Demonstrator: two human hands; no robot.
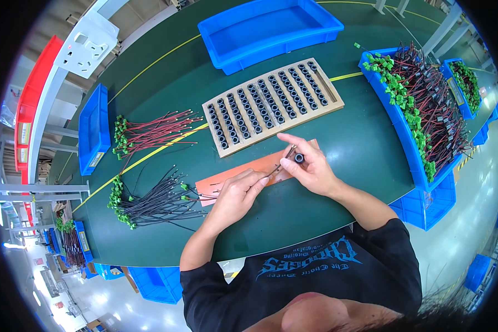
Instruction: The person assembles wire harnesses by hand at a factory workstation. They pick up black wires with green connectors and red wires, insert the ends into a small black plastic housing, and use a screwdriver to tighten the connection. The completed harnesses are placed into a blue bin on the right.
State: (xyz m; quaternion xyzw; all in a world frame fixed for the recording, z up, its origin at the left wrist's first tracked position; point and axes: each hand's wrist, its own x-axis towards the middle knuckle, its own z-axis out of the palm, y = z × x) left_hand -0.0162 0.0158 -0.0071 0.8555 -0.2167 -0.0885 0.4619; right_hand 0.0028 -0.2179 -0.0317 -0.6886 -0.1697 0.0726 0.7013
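My left hand is closed in a pinch on thin wires, whose tail shows red and black and leaves the fist toward the left. Their tips run up to my right hand, where thumb and forefinger pinch the ends. Also in the right hand is a small black ring-shaped part, round with a hollow centre. Both hands are over an orange mat. Just beyond them lies a wooden tray holding rows of similar black round parts.
To the left lie bundles of red wires and black wires with green connectors. An empty blue bin stands at the back, another bin at the left. On the right, a blue bin is heaped with wired parts.
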